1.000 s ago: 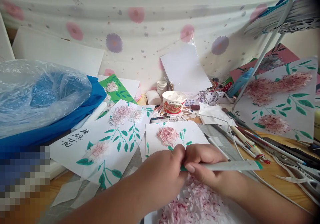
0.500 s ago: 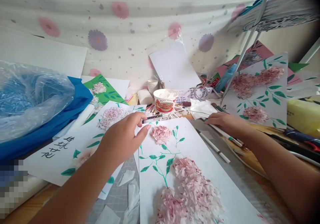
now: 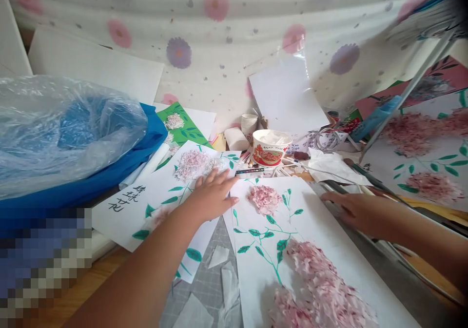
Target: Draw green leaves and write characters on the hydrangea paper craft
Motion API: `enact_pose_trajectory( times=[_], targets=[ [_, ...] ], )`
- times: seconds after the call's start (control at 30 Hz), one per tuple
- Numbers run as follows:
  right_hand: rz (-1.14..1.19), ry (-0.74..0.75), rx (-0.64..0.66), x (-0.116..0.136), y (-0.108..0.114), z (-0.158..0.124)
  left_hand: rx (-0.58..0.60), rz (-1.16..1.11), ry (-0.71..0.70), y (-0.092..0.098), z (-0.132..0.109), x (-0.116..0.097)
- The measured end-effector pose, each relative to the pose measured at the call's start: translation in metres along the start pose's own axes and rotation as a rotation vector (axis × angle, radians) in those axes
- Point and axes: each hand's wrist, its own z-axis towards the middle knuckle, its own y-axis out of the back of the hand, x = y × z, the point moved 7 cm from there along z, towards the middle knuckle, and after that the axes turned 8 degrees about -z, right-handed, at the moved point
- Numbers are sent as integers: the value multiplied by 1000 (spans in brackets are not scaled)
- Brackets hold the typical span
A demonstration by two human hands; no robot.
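A white sheet [image 3: 310, 230] with green painted stems and pink shredded-paper blossoms lies in front of me. My left hand [image 3: 212, 196] lies flat with fingers spread on the sheet's upper left corner, overlapping a second flower sheet [image 3: 161, 196] with black characters. My right hand [image 3: 349, 208] rests flat, fingers stretched out, at the sheet's right edge on the grey mat. Neither hand holds anything. Pens and brushes [image 3: 369, 179] lie just beyond my right hand.
A red and white paper bowl [image 3: 271, 147] stands at the back centre among small cups and sticks. A clear plastic bag on blue cloth [image 3: 66, 133] fills the left. More flower pictures [image 3: 424, 157] lean at the right. Paper scraps [image 3: 223, 274] lie on the mat.
A second ago both hands held a green-tipped tool together; it is gone from them. The hands moved apart and now lie flat at the sheet's two sides. The view shifted.
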Motion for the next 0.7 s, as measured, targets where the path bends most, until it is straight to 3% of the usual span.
enact_pose_trajectory(
  times=[0.1,0.17,0.2,0.27,0.33,0.4,0.47,0.6,0.7],
  targets=[
    [390,2,-174,-18,38,7,39,-8,23,-3,0,1],
    [871,-28,-337,-19,68,13,57,-16,34,-3,-1,1],
    [1134,-26,-345,-10,76,19,64,-21,38,-3,-2,1],
    [1476,169,-308,32,90,34,79,-31,45,-3,-2,0],
    [1524,387,-83,93,88,49,95,-40,51,-3,-3,0],
    [1508,473,134,144,70,61,107,-49,56,-3,-4,0],
    [1529,506,207,172,52,70,108,-60,54,-3,-5,-1],
    [1401,502,13,178,38,79,96,-81,49,-4,-6,0],
    [1199,607,-25,182,38,78,92,-86,45,-5,-4,1]
  ],
)
